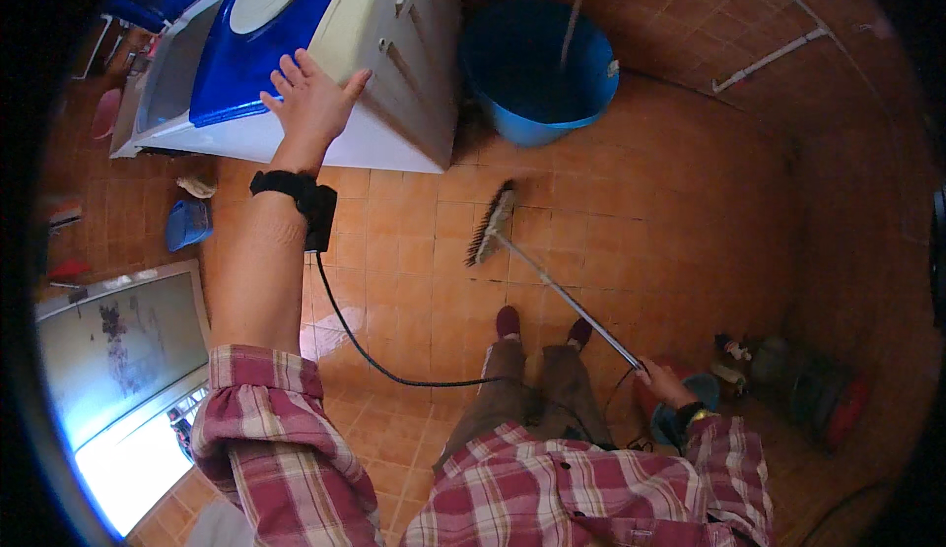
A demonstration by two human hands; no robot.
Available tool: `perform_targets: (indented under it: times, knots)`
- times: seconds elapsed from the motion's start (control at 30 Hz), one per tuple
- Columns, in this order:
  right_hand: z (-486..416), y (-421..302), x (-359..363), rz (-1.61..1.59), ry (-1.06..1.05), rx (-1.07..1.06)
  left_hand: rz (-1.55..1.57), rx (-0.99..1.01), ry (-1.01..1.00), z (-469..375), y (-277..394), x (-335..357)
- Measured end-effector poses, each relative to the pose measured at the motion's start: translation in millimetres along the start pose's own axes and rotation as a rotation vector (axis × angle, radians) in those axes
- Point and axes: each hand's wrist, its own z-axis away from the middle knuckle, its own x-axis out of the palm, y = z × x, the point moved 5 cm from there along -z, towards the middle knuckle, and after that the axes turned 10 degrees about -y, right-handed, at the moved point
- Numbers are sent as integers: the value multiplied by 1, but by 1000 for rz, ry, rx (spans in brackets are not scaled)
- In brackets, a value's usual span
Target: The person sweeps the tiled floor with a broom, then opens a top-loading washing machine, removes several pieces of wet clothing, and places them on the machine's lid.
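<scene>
My left hand [312, 100], fingers spread, reaches out over the front corner of a white washing machine [399, 129] with a blue lid [247, 66]. Whether the palm touches the machine I cannot tell. Low at my right side, my right hand [664, 383] is closed around the metal pole [584, 314] of a floor brush. Its head [494, 223] lies tilted on the orange tiles, dark bristles facing left, ahead of my shoes [508, 323]. A black device [320, 218] is strapped to my left wrist, and a cable runs from it toward my waist.
A large blue tub [543, 122] with a pole in it stands right of the machine. White pipes [768, 59] run along the tiled wall. Buckets and other items [805, 392] sit at the right. A small blue container [188, 224] and a bright doorway [133, 473] are at left.
</scene>
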Motion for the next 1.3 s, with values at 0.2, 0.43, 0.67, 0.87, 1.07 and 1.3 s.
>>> perform_targets:
  times: [0.2, 0.43, 0.67, 0.87, 1.07, 1.3]
  knots:
    - [-80, -54, -20, 134, -17, -218, 19, 10, -7, 0, 1, 0]
    - [-51, 40, -62, 111, 99, -28, -2, 10, 40, -2, -2, 6]
    - [-43, 198, -101, 10, 290, 245, -7, -100, 72, 4, 3, 8]
    - [-94, 209, -111, -726, 384, 319, 141, 595, 360, 90, 103, 80]
    - [-74, 187, -68, -1147, 285, 239, 1023, -123, -678, 89, 184, 290]
    - [-64, 204, -53, -570, 454, 83, 1558, -289, -993, 76, 295, 364]
